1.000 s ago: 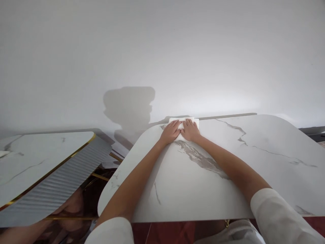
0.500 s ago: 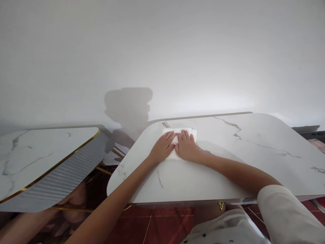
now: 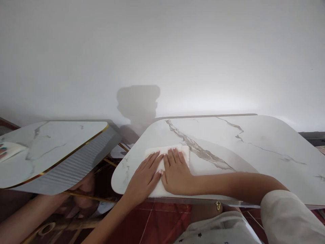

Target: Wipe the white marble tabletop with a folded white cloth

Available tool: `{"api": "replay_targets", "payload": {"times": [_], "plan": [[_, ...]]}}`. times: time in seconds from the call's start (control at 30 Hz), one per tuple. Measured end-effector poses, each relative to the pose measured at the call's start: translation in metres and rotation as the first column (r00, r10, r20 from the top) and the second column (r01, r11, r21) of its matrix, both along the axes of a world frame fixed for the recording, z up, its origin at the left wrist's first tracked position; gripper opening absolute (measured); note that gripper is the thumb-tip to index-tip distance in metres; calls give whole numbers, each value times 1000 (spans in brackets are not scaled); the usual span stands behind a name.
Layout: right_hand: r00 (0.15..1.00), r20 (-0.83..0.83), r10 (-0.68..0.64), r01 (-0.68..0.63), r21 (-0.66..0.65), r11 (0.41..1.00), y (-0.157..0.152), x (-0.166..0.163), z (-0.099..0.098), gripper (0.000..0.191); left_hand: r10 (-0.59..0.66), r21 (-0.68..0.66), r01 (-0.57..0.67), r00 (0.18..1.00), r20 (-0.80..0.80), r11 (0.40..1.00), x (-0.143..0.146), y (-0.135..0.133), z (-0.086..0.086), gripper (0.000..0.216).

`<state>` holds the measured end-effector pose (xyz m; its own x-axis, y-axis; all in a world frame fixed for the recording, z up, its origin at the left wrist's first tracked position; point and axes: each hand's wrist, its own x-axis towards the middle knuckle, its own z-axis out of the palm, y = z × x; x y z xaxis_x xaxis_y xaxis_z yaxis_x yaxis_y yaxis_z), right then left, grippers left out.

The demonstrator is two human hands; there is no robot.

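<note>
A folded white cloth [image 3: 157,190] lies flat on the white marble-patterned tabletop [image 3: 266,149], close to its near edge. My left hand [image 3: 143,176] rests palm down on the cloth's left part, fingers stretched out. Beside it, my right hand [image 3: 176,174] presses flat on the right part with its fingers extended. The two hands nearly touch at the thumb and index fingertips. Both palms hide much of the cloth.
To the left stands a second marble-patterned table [image 3: 63,135] with a gold rim and ribbed grey side. Another person's hand [image 3: 3,152] is on a white cloth [image 3: 12,150] there. A pale wall [image 3: 203,61] rises behind; red floor tiles [image 3: 162,220] show below.
My hands and the white cloth have slid toward me, from the far part of the tabletop to its near edge. The view has shifted slightly, bringing the other person's hand into sight.
</note>
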<state>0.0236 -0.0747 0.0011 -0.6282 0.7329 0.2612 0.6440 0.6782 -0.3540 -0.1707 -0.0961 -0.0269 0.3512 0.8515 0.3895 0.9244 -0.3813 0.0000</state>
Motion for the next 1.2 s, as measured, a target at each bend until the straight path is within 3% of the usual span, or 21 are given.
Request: {"api": "replay_targets", "payload": {"times": [0.27, 0.5, 0.7, 1.07, 1.2], "plan": [[999, -32, 28, -28, -15, 999, -9, 38, -5, 62, 31, 9, -31, 999, 21, 999, 38, -16, 0, 64], [1000, 11, -22, 22, -15, 1000, 4, 50, -5, 63, 30, -15, -29, 999, 33, 999, 55, 3, -2, 59], [998, 50, -35, 36, -9, 999, 53, 48, -1, 60, 46, -27, -45, 998, 45, 999, 57, 53, 1, 54], [984, 142, -105, 106, 3, 994, 169, 48, 4, 59, 10, -38, -6, 996, 89, 999, 61, 188, 6, 50], [976, 167, -140, 139, 19, 990, 204, 45, 4, 60, -34, -27, 36, 995, 93, 999, 60, 225, 9, 49]]}}
